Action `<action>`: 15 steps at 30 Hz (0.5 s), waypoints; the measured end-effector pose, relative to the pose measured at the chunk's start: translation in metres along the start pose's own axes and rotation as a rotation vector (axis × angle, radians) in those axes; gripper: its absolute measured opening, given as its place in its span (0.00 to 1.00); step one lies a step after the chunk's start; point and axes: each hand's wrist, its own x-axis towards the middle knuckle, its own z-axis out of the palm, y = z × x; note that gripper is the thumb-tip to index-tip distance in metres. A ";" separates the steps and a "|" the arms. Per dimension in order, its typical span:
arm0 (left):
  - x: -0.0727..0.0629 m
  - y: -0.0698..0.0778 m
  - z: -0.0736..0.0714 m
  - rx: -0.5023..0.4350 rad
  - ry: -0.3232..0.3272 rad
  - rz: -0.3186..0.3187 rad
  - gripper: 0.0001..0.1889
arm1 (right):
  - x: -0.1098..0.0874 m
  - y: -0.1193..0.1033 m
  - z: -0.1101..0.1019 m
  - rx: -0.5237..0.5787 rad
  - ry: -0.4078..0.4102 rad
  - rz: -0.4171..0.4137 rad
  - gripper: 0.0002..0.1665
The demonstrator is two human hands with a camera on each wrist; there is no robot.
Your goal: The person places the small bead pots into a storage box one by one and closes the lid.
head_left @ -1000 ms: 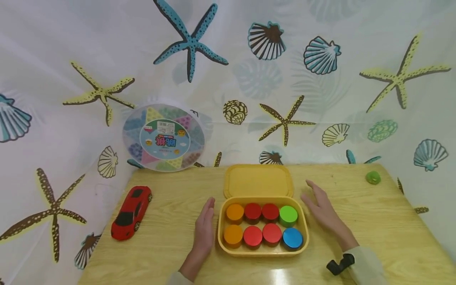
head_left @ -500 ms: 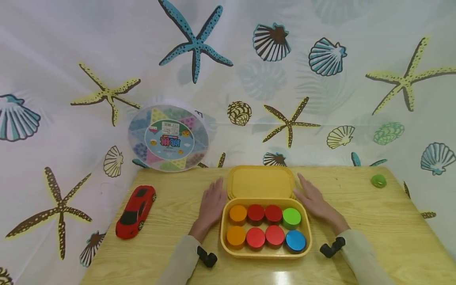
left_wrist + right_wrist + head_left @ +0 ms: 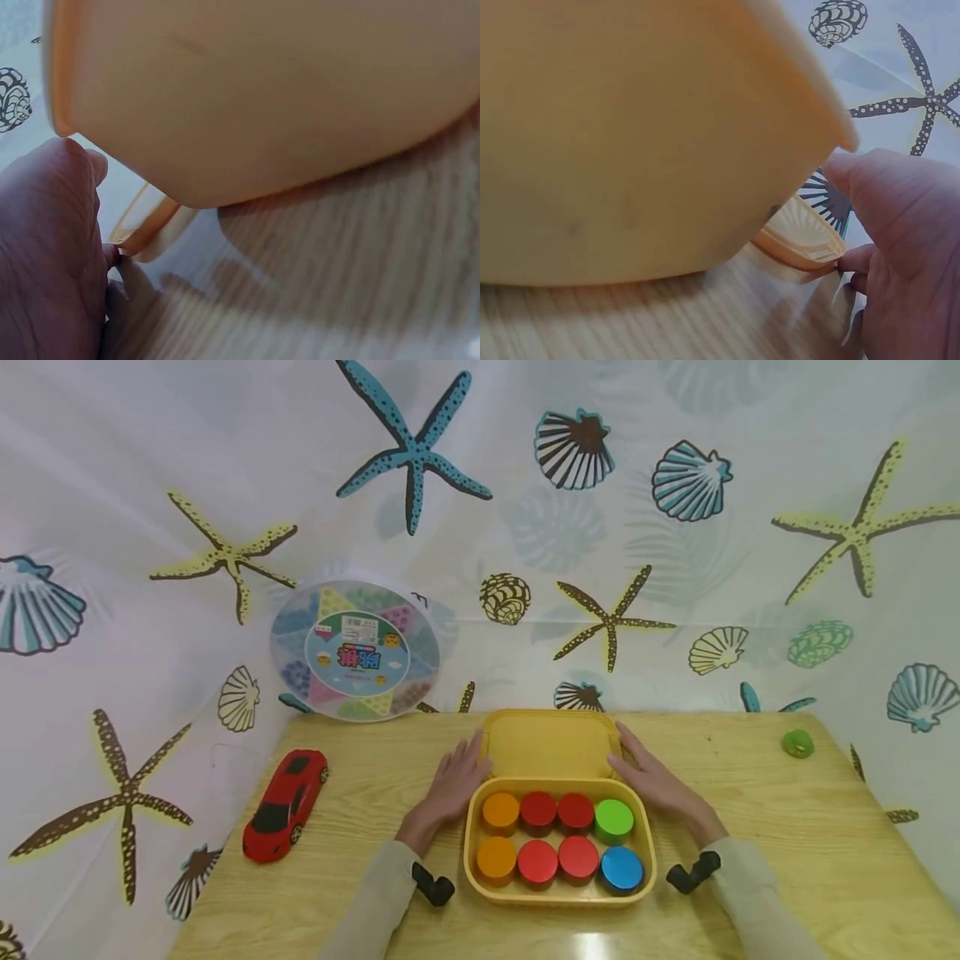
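A yellow plastic box (image 3: 558, 899) stands on the table, holding two rows of round lidded tubs: orange, red, green and blue. Behind it lies its flat yellow lid (image 3: 551, 745). My left hand (image 3: 452, 783) is at the lid's left edge, and my right hand (image 3: 660, 783) is at its right edge. Fingertips of both hands touch the lid (image 3: 810, 251) in the wrist views, with the fingers mostly straight. Each thumb lies close to a far corner of the box (image 3: 262, 97); whether it touches is unclear.
A red toy car (image 3: 285, 807) sits at the left of the wooden table (image 3: 772, 835). A round board-game pack (image 3: 355, 652) leans on the patterned cloth (image 3: 480, 543) at the back. Far right is a small green object (image 3: 798, 743).
Both hands have moved forward from beside the box, then inward to the lid's two side edges. The box and lid have stayed in place on the table; the head view has shifted slightly.
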 end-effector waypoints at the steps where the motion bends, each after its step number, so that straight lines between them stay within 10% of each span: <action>1: 0.001 0.000 -0.001 -0.009 -0.001 -0.006 0.36 | 0.000 -0.001 -0.001 0.019 -0.004 0.018 0.47; 12: 0.001 -0.002 -0.018 -0.459 -0.065 0.093 0.40 | 0.000 -0.013 -0.012 0.139 -0.005 0.042 0.46; 15: -0.015 0.030 -0.039 -0.530 -0.106 0.062 0.42 | 0.001 -0.015 -0.017 0.217 -0.025 0.033 0.44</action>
